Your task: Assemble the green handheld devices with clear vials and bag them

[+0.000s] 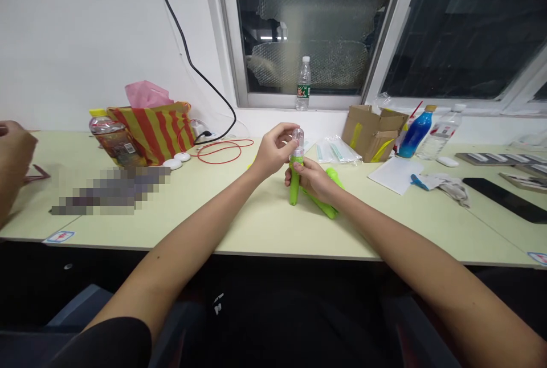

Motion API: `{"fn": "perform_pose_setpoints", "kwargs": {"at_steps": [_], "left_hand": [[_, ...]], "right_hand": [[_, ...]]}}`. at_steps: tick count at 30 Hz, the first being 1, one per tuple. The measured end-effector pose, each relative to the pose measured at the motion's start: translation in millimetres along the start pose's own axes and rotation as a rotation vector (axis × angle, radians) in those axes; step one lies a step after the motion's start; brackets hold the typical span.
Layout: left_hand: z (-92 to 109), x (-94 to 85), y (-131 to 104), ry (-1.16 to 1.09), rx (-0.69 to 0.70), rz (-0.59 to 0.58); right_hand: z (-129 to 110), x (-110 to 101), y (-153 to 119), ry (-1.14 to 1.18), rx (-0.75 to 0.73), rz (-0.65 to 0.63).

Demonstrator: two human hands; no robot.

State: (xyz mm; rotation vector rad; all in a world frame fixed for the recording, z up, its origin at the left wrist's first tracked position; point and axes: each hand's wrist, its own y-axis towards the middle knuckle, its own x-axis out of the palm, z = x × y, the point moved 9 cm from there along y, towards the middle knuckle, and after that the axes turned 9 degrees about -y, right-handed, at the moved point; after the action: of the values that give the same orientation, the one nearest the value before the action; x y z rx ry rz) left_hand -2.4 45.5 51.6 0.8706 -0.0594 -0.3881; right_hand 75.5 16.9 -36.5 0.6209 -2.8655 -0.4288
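Observation:
Above the table in front of me stands an upright green tube (pixel 294 185) with a clear domed cap (pixel 298 137); its exact kind I cannot make out. My left hand (pixel 274 150) is closed, its thumb and fingers pinching the clear cap. Lower down, my right hand (pixel 314 179) wraps round the upper part of the green tube. Behind and below the right hand lie more bright green pieces (pixel 325 208) on the table, partly hidden by that hand and wrist.
A cardboard box (pixel 358 129), clear plastic packets (pixel 337 150) and white paper (pixel 395 174) lie beyond my hands. Rightward are a blue bottle (pixel 416 131), gloves (pixel 448 185) and a black slab (pixel 504 200). Leftward are a striped bag (pixel 158 134), a red cable (pixel 220 152) and another person's hand (pixel 15 157).

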Motion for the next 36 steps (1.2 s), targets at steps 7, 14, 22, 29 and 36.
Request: {"fn": "perform_pose_setpoints", "kwargs": {"at_steps": [7, 14, 22, 29, 36], "left_hand": [[-14, -4.7, -14, -0.005, -0.048, 0.013], [-21, 3.6, -22, 0.009, -0.064, 0.032], [-20, 0.5, -20, 0.037, -0.061, 0.049], [-29, 7.1, -26, -0.121, -0.193, 0.016], [-24, 9.7, -27, 0.096, -0.144, 0.021]], "right_hand": [[6, -5, 2, 0.007, -0.018, 0.025], [5, 0, 2, 0.131, 0.068, -0.002], [9, 0, 4, 0.197, 0.097, -0.044], [8, -3, 4, 0.207, 0.139, -0.022], [6, -7, 7, 0.142, 0.091, 0.013]]}}
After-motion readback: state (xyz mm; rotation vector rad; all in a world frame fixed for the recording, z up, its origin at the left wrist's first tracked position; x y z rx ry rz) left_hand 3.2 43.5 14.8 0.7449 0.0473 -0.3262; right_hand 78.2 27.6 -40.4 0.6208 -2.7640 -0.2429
